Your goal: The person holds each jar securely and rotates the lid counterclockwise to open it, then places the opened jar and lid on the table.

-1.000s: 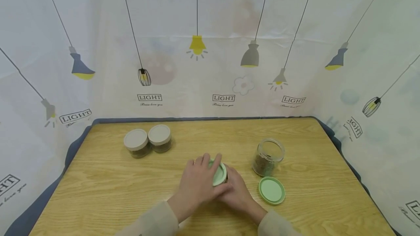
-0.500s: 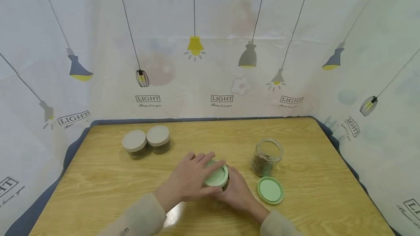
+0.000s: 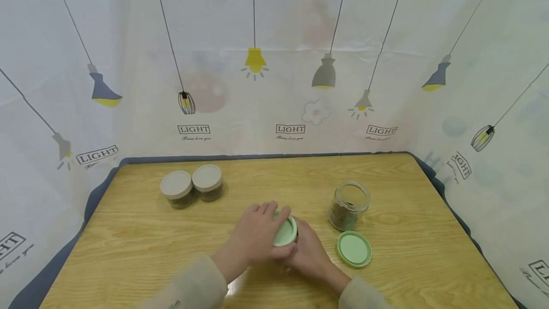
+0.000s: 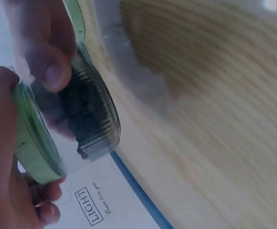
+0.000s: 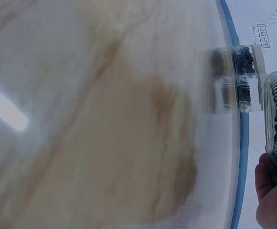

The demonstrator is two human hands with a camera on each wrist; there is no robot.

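Observation:
Near the middle of the table, my right hand [image 3: 310, 252] grips a small clear jar [image 4: 98, 112] by its ribbed body. Dark bits fill part of it, and it is held tilted above the table. My left hand [image 3: 255, 235] holds the jar's light green lid [image 3: 286, 232] by the rim, its fingers spread over the top and its thumb on the near side. In the left wrist view the lid sits on the jar's mouth. To the right stands a lidless glass jar [image 3: 348, 209] with brown contents. A loose green lid [image 3: 354, 249] lies in front of it.
Two jars with whitish lids, a left one [image 3: 177, 187] and a right one [image 3: 208, 182], stand side by side at the back left. The wooden table [image 3: 150, 252] ends at a printed cloth backdrop [image 3: 240, 104] behind and at both sides.
My left hand's fingers first opened wider and drew back to the left on the lid, then closed round its rim again, turning forward. My right hand stays on the jar.

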